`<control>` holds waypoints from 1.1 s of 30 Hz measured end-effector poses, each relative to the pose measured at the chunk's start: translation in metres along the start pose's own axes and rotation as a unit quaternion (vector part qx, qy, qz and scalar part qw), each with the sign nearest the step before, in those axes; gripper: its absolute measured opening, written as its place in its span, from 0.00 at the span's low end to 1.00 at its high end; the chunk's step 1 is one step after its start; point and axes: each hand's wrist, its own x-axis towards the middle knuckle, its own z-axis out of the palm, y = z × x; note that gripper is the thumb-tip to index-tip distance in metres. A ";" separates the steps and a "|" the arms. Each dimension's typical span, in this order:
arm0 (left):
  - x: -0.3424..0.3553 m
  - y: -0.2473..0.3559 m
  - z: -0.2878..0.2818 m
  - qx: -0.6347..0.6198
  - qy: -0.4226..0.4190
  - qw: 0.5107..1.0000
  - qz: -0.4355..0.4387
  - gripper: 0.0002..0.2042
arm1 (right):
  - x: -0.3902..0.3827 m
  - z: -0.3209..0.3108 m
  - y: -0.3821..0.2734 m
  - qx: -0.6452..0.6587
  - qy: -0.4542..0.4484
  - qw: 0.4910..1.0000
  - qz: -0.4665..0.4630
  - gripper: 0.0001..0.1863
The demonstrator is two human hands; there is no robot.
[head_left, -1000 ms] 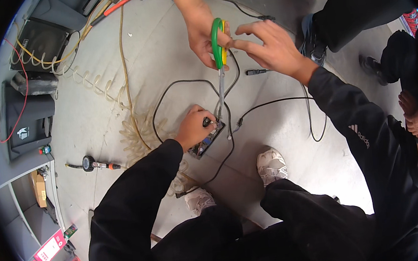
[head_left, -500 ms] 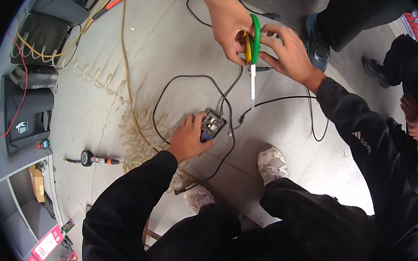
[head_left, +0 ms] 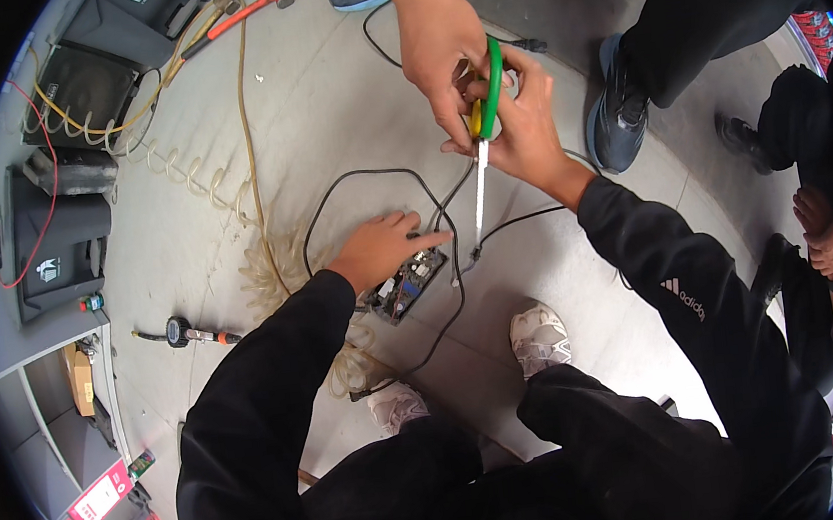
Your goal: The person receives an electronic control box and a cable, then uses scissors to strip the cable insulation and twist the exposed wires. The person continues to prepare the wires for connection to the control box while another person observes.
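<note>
My left hand point(head_left: 376, 251) lies over the upper edge of a small circuit board point(head_left: 407, 287) on the floor, palm down with fingers stretched. Part of the board is hidden beneath it; whether they touch is unclear. Up and to the right, my right hand point(head_left: 526, 134) closes round a slim tool point(head_left: 493, 92) with a green and yellow handle and a long silver blade pointing down, much like scissors. Another person's hand point(head_left: 442, 52) is on the same handle from the far side. A black cable point(head_left: 366, 173) loops around the board.
Coiled clear hose point(head_left: 272, 264) lies left of the board, beside a gauge with a handle point(head_left: 183, 332). A red hammer point(head_left: 257, 5) lies at the far left. Dark bins point(head_left: 63, 234) and shelves point(head_left: 50, 416) line the left. Another person's shoe point(head_left: 618, 115) stands right of my right hand.
My left hand has loosened from the board and shifted up over it; the board sits lower and turned. My right hand has moved left and closed on the tool's handle.
</note>
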 end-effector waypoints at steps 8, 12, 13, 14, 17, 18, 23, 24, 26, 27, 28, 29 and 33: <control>0.015 -0.008 0.008 0.004 -0.002 1.000 0.024 0.28 | -0.002 -0.046 0.001 0.063 -0.045 0.997 0.021 0.49; 0.022 -0.018 0.009 0.011 -0.027 0.998 0.049 0.23 | -0.027 -0.073 -0.015 0.114 -0.004 0.990 0.087 0.34; 0.025 -0.020 0.008 0.003 -0.026 0.998 0.052 0.22 | -0.035 -0.086 -0.021 0.066 0.006 0.995 0.071 0.33; 0.027 -0.020 0.007 -0.005 -0.026 0.998 0.055 0.20 | -0.049 -0.095 -0.024 0.056 -0.042 0.995 0.078 0.32; 0.032 -0.022 0.008 -0.019 -0.017 0.998 0.060 0.18 | -0.096 -0.107 -0.035 0.072 -0.176 0.974 0.127 0.24; 0.035 -0.022 0.010 -0.022 -0.011 0.998 0.064 0.18 | -0.119 -0.102 -0.036 0.108 -0.230 0.949 0.185 0.20; 0.036 -0.024 0.010 -0.091 -0.024 0.994 0.062 0.15 | -0.187 -0.089 -0.048 0.192 -0.521 0.638 0.534 0.34; 0.037 -0.024 0.008 -0.108 -0.036 0.992 0.060 0.15 | -0.195 -0.086 -0.046 0.253 -0.540 0.594 0.541 0.36; 0.036 -0.025 0.005 -0.131 -0.060 0.989 0.032 0.13 | -0.199 -0.081 -0.047 0.374 -0.571 0.495 0.537 0.38; 0.037 -0.025 0.004 -0.143 -0.072 0.987 0.019 0.12 | -0.201 -0.081 -0.045 0.375 -0.582 0.495 0.526 0.39; 0.036 -0.026 0.005 -0.133 -0.074 0.988 0.013 0.11 | -0.193 -0.081 -0.044 0.375 -0.594 0.494 0.513 0.39; 0.036 -0.028 0.006 -0.123 -0.076 0.989 0.008 0.10 | -0.186 -0.080 -0.043 0.376 -0.606 0.492 0.499 0.40; 0.044 -0.024 -0.002 -0.095 -0.092 0.991 -0.002 0.05 | -0.160 -0.074 -0.036 0.469 -0.546 0.448 0.529 0.37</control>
